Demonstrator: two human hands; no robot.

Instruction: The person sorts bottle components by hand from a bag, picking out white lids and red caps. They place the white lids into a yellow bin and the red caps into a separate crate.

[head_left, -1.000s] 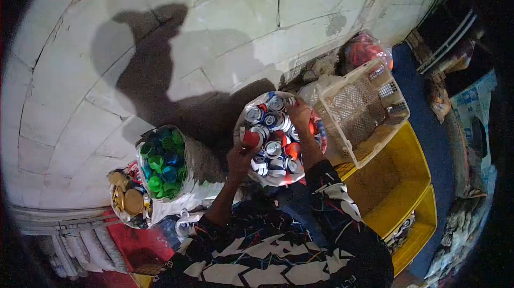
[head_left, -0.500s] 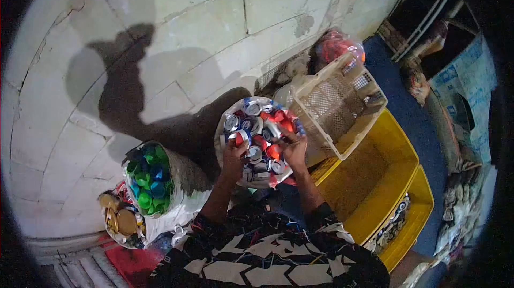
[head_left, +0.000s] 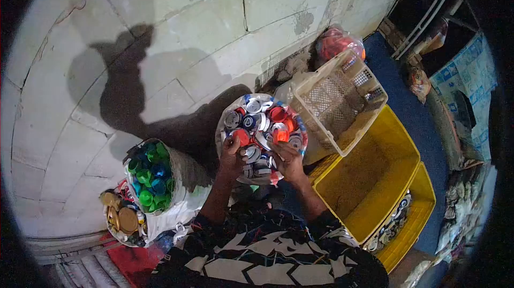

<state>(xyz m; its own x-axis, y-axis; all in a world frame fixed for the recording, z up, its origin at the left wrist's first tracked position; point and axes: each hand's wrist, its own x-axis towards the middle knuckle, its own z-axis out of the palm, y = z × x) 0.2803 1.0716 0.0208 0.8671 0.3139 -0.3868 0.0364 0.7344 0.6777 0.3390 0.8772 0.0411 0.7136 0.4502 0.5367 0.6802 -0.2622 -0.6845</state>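
Observation:
A round white sack (head_left: 220, 137) full of red, white and silver lids stands in front of me. At its left side my left hand (head_left: 231, 158) pinches a red round lid (head_left: 241, 138) between thumb and fingers. My right hand (head_left: 289, 160) reaches over the right part of the pile, its fingers stretched out among the lids. Just beyond those fingertips lies an orange-red lid (head_left: 280, 135). Silver and white lids (head_left: 252, 153) show between the two hands.
Left of the sack stands another sack (head_left: 184, 173) of green and blue plastic pieces. Beside it, a container holds brownish lids (head_left: 127, 220). To the right are a cream plastic crate (head_left: 342, 154) and yellow bins (head_left: 415, 154). A block wall (head_left: 209, 20) rises behind.
My left hand has shifted slightly, and the lid in it now shows a red face instead of a white rim. My right hand has drawn back a little toward me.

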